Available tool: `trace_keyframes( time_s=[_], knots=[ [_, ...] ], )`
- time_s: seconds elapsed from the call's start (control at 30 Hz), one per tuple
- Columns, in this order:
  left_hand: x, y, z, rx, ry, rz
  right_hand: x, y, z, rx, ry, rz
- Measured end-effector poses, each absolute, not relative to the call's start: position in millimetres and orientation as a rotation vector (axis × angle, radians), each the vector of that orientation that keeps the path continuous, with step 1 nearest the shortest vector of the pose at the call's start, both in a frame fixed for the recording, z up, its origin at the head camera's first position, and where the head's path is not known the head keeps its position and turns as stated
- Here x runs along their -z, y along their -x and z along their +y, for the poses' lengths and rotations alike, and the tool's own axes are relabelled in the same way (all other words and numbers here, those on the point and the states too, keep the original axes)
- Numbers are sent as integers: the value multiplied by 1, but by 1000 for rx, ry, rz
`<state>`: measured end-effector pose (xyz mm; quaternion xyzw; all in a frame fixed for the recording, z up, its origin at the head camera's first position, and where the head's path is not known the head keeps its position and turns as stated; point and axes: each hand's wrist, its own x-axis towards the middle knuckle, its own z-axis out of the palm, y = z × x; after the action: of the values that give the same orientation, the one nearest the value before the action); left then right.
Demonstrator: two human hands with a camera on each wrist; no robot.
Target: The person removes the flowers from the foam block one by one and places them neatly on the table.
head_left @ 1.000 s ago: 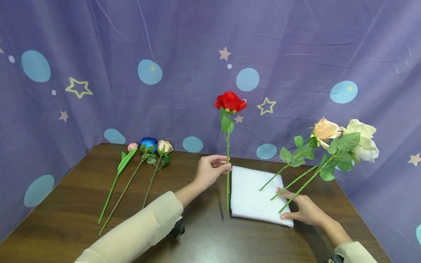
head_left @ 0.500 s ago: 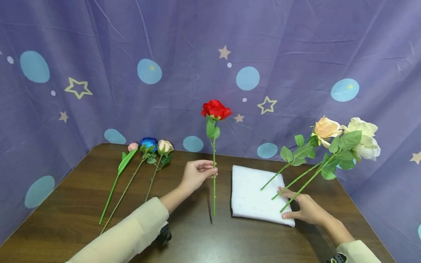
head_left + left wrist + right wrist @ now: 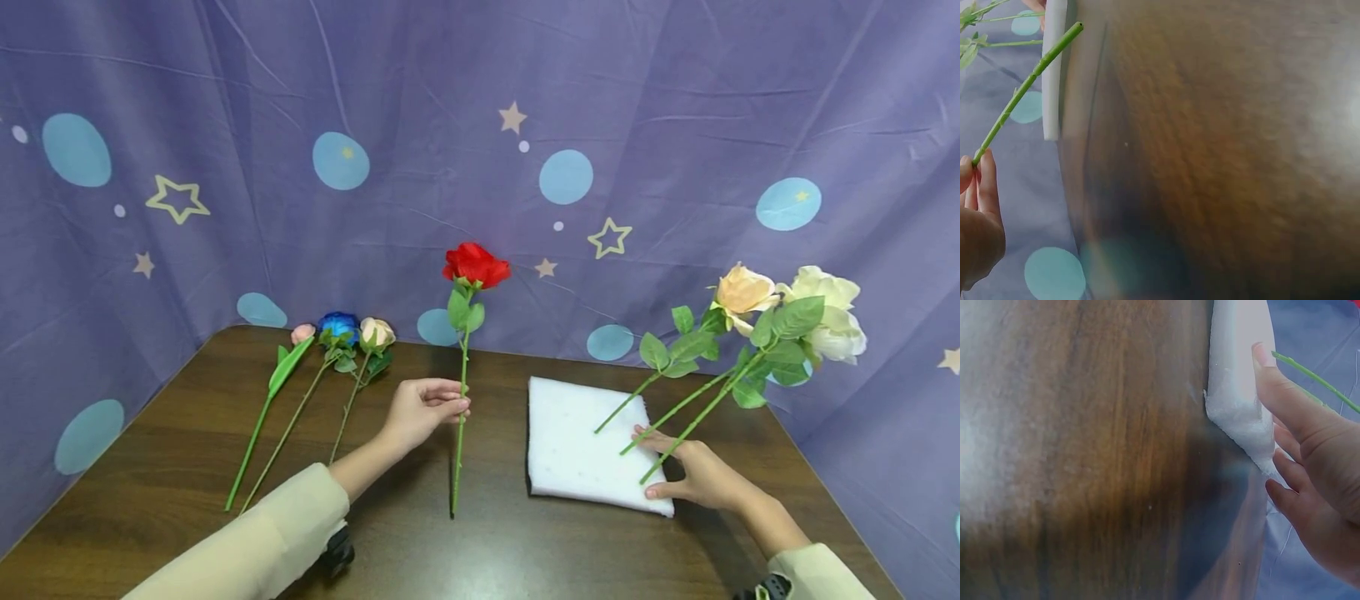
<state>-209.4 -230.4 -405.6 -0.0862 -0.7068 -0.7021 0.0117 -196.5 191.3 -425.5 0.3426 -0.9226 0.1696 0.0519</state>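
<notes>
Pink tulip (image 3: 280, 381), blue rose (image 3: 341, 327), cream rose (image 3: 377, 334): on the table (image 3: 495, 567), left of frame.
Left hand (image 3: 424, 410): pinches the red rose (image 3: 476, 265) by its stem, bloom mid-frame.
White foam block (image 3: 573, 442): lower right of centre.
Right hand (image 3: 701, 475): thumb and fingers spread, touching block's right edge.
Peach rose (image 3: 744, 292), white roses (image 3: 828, 321): leaning right, stems in block.

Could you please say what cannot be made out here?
Head: the lower stem of the small, round cream rose at left, hidden by the beige-sleeved left arm.
Head: depth of the thin green stems inside the square white foam block, which hides their ends.
Right wrist: a red sliver, cut off by the top-right corner, too small to identify.
</notes>
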Motion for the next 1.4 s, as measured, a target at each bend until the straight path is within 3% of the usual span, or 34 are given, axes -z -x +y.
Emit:
trace_keyframes(
  time_s=[0.57, 1.4],
  knots=[
    [412, 196, -260, 2251, 376, -2324, 425, 198, 194, -535, -1097, -2763],
    [429, 178, -309, 2220, 227, -2489, 426, 198, 192, -507, -1055, -2763]
  ],
)
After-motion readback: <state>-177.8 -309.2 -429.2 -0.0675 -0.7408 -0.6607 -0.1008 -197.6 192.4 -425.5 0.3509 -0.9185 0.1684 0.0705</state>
